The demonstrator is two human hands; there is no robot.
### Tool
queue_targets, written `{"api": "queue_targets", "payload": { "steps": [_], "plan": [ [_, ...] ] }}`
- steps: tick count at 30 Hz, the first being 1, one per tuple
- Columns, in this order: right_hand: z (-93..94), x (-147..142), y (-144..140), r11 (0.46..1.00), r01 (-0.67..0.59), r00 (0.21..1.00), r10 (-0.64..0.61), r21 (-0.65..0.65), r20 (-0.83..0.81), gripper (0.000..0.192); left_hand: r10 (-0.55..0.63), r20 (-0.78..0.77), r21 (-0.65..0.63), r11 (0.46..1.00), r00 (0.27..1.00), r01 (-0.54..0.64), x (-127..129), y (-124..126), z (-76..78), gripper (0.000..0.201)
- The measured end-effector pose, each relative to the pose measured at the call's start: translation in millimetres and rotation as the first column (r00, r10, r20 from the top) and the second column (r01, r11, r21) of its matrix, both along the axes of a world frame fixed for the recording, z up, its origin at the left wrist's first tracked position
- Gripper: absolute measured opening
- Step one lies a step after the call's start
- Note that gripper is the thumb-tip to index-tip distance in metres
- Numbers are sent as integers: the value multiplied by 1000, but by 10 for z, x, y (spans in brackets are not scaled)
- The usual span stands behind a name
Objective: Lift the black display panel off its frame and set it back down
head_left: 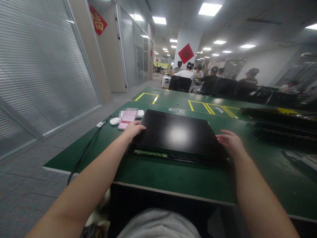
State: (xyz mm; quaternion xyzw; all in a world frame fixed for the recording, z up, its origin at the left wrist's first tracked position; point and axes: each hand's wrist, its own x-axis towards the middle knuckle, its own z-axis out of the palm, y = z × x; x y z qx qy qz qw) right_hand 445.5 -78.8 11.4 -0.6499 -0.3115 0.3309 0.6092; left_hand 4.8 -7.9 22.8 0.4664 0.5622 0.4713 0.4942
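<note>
black panel (177, 135) lies flat on the green desk (158, 172), likely stiff, glossy, slippery and fragile at its exposed front strip. left hand (132, 129) rests open on its left edge, right hand (230, 141) open at the right edge; side edges look safest to grip.

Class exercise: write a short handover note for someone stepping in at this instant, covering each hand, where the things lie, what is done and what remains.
Left hand: flat on the left edge of the flat black rectangular panel, no grip closed.
Right hand: open at the panel's right edge.
Panel: lies on the green table, green circuit strip showing under its near edge.
Pink phone beside the left hand.
Done: panel lying flat.
Left: not lifted yet.
</note>
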Motion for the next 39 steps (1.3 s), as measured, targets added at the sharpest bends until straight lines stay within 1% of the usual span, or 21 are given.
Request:
{"api": "queue_targets", "payload": {
  "steps": [5, 9, 12, 16, 21, 23, 26, 29, 31, 34, 39],
  "plan": [
    [4, 1, 0, 1000, -17, 1000, 18, -18, 17, 30, 71, -16, -27, 997, 997, -71, 10, -37, 80, 33],
    [2, -8, 4, 998, -36, 998, 38, -47, 48, 28, 157, -106, -4, 987, 982, -159, -20, -20, 104, 31],
    [2, -9, 10, 997, -37, 998, 41, -74, 57, 28, 169, -135, 5, 986, 976, -170, -44, 1, 97, 32],
    [-4, 6, 9, 996, -42, 998, 46, -74, 53, 27, 143, -114, 3, 990, 983, -144, -58, 32, 45, 37],
    [-12, 26, -5, 997, -44, 997, 48, -69, 58, 23, 104, -166, 100, 991, 981, -88, -32, 41, -7, 38],
    [-7, 31, -9, 997, -20, 998, 24, -73, 63, 21, 70, -148, 126, 991, 987, -51, -10, 28, -15, 36],
    [4, 37, -9, 996, 23, 998, -17, -90, 62, 19, -5, -84, 128, 992, 996, 16, 24, -3, -21, 36],
    [5, 46, -4, 995, 24, 998, -19, -92, 56, 18, -67, -37, 121, 990, 997, 71, 47, -34, -24, 36],
    [-2, 52, 0, 996, 21, 998, -15, -92, 63, 17, -77, -34, 122, 989, 996, 80, 53, -45, -25, 36],
    [-15, 52, 2, 995, 22, 994, -12, -96, 108, 18, -75, -45, 118, 990, 996, 80, 54, -45, -29, 36],
    [-23, 21, -2, 990, 44, 964, -8, -132, 264, 20, -93, -59, 132, 986, 994, 100, 36, -30, -48, 37]
  ]
}}
